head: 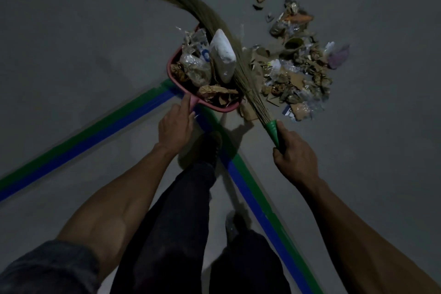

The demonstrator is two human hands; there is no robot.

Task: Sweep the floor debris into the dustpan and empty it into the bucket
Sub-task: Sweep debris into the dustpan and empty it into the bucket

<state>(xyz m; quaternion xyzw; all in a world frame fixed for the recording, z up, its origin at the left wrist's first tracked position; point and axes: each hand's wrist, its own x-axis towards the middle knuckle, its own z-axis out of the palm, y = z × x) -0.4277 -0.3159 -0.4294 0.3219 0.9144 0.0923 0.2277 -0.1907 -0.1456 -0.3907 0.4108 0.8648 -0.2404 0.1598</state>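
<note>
Grey concrete floor (71,43), dim light, green-blue tape lines (100,131). Left hand (175,124) clenched on the pink plastic dustpan (170,67) handle, pan heaped, likely braced low to catch. Right hand (294,157) grasps the green-handled straw broom (241,71), bristles across the pan; loose paper-and-leaf debris pile (298,67) lies just right, bucket not visible.

Dim light, room dark overall. Floor (71,43) plain grey, smooth, matte, fills whole view. Two bands of floor tape, each blue beside green: one band (95,136) runs from left edge up toward centre, other band (257,200) runs from centre down toward lower right. Bands meet at angle near centre. Floor inside angle looks lighter grey.
</note>
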